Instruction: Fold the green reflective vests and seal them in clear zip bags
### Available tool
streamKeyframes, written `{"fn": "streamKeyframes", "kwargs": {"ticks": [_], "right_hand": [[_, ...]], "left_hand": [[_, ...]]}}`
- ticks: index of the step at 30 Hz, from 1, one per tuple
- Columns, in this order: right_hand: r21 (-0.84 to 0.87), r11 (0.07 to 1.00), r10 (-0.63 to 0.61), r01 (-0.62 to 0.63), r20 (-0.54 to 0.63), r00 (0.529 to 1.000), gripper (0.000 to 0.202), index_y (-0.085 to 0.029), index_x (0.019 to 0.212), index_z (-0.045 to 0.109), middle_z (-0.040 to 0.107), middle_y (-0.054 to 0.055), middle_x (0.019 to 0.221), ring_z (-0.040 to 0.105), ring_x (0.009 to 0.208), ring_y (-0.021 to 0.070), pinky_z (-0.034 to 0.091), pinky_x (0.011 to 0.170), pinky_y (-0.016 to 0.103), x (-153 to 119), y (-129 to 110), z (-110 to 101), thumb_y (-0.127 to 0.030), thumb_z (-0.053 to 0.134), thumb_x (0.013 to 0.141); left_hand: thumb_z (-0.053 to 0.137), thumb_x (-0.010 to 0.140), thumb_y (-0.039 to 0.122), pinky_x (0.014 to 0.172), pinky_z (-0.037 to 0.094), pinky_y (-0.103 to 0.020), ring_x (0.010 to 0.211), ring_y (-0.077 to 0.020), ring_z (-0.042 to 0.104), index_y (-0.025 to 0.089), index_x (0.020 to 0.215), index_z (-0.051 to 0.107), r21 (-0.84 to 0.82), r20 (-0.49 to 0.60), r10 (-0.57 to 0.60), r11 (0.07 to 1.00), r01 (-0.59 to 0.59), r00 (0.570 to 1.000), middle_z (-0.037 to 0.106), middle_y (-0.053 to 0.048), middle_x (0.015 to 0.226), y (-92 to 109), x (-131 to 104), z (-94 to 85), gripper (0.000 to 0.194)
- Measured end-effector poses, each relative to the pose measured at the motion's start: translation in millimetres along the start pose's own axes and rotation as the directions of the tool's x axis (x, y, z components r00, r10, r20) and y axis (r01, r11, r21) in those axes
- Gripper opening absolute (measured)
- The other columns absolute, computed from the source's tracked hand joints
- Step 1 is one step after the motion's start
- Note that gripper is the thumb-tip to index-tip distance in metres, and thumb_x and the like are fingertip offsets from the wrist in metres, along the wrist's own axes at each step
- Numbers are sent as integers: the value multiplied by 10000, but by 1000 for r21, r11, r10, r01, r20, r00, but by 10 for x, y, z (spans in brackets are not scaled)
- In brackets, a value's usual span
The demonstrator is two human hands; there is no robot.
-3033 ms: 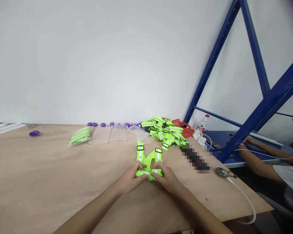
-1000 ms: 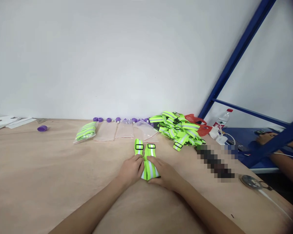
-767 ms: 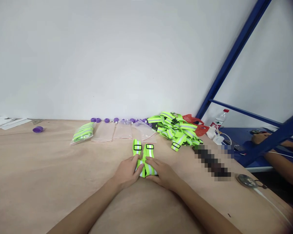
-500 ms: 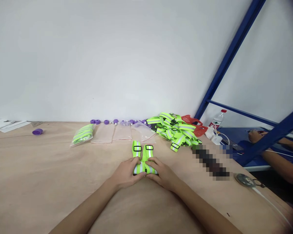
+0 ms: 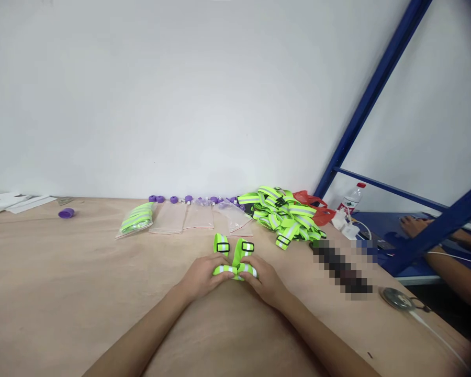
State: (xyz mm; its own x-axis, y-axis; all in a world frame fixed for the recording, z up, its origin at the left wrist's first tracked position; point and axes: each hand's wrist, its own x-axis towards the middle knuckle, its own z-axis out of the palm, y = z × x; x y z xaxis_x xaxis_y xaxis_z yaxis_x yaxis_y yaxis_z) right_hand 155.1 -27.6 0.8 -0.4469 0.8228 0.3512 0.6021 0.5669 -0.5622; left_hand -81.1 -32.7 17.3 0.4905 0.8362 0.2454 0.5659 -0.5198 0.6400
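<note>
Both hands grip one neon-yellow reflective strap (image 5: 241,256) with silver-white stripes, partly folded. My left hand (image 5: 204,275) is closed on its left side, thumb on the near edge. My right hand (image 5: 265,280) pinches its right side, with the fingers behind. Two loops carrying black slide buckles stick up beyond the fingers: a left buckle (image 5: 223,247) and a right buckle (image 5: 247,246). Just beyond lies a tangled pile of similar straps (image 5: 286,214). The fingertips on the far side are partly hidden by the strap.
Clear plastic bags (image 5: 168,217) lie in a row near the wall, and a filled bag (image 5: 137,219) holds folded straps. Purple caps (image 5: 175,199) line the back edge. At right are a bottle (image 5: 351,198), a blue frame (image 5: 371,99), a cabled round device (image 5: 396,298) and another person's arm (image 5: 451,272).
The near part of the strap has been raised and folded back between my hands, and its two buckle loops have spread slightly apart. The view has shifted a little.
</note>
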Motion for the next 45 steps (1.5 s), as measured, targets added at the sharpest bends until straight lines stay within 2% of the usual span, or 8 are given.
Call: {"fn": "streamKeyframes", "kwargs": {"ticks": [8,12,16,24,29,35,39,45], "right_hand": [[58,995,81,-77,-67,994,342,-221,1182,610,741,59,1003,705,841,226,517,753,311,-8,-32,-10,-460,482,974],[100,993,72,-63,-94,993,298,-232,1124,640,746,43,1019,708,877,213,507,771,290,-1,-30,14,-433,477,976],[120,991,77,-64,-103,992,280,-240,1028,689,756,22,925,702,800,194,498,727,276,18,4,50,-414,473,988],[-101,994,-74,53,-218,973,312,-240,911,746,715,56,834,630,817,219,484,757,336,86,104,91,-369,476,1002],[-104,994,-56,30,-253,966,271,-234,858,755,672,73,886,611,900,232,494,812,366,124,143,111,-333,530,971],[-69,998,-15,-2,-238,971,236,-234,878,759,675,72,936,614,938,233,493,846,371,124,164,116,-316,553,960],[-83,996,-5,-14,-229,973,199,-242,943,756,690,67,973,620,954,230,480,860,370,124,183,130,-305,568,955],[-123,992,4,-33,-228,974,192,-250,1023,721,702,62,994,624,965,235,460,858,376,120,141,131,-306,546,969]], "left_hand": [[463,983,465,701,478,-315,804,-235,691,242,1147,563,84,-129,-124,987,135,984,734,-36,942,92,-13,142,295],[445,997,426,706,461,-343,803,-243,657,222,922,596,243,-235,13,969,46,972,701,-55,849,101,3,160,265],[483,990,349,874,462,-421,1021,-266,621,220,887,612,310,-333,134,950,-26,933,700,-83,1058,95,23,161,210],[352,1027,312,1143,381,-499,1448,-283,362,210,1007,652,30,-309,-73,996,86,948,477,-110,1505,2,47,320,317],[306,1035,363,1187,322,-523,1510,-288,257,222,1161,647,-26,-250,-168,986,167,953,376,-106,1587,-38,43,330,390],[398,978,463,1189,297,-509,1486,-314,312,89,1491,349,30,-296,-312,942,335,903,374,-213,1574,-30,45,251,637],[366,965,558,1195,248,-481,1402,-331,449,78,1504,339,88,-224,-414,893,441,882,489,-210,1499,-5,53,197,722],[385,945,613,1074,382,-459,1342,-358,512,112,1478,351,80,-256,-422,887,454,870,541,-218,1447,-25,43,194,732]]}}
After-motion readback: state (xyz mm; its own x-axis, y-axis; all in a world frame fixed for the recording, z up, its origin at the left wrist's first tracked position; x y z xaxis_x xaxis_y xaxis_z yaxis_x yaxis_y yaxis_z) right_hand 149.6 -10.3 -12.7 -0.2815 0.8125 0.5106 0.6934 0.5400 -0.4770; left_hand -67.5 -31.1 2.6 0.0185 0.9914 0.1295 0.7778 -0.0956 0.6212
